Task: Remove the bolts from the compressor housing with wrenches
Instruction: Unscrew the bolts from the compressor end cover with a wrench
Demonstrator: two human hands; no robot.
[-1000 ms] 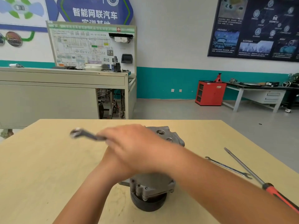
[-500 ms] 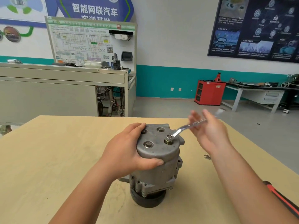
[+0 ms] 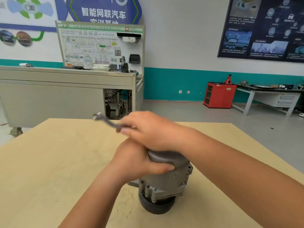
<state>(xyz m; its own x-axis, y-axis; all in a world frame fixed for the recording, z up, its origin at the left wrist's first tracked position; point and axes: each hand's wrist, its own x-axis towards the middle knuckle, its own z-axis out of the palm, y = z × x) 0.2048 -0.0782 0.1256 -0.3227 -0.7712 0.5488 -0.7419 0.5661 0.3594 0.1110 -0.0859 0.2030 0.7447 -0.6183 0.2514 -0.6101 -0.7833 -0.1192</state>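
A grey metal compressor housing (image 3: 166, 178) stands upright on its black pulley in the middle of the wooden table (image 3: 49, 162). My left hand (image 3: 136, 160) grips its upper left side, thumb across the front. My right hand (image 3: 148, 129) lies over the housing's top and holds a metal wrench (image 3: 107, 121), whose blurred free end points left and away. The top face and its bolts are hidden under my right hand.
A grey workbench (image 3: 65, 89) with a wiring display board stands behind the table. A red cabinet (image 3: 219, 94) and a white desk (image 3: 269, 97) sit by the far right wall. My right forearm covers the table's right side.
The wrench has swung from pointing right, on the top bolt, round to the left. My right hand moved with it and now covers the housing's top. My left hand stays put.
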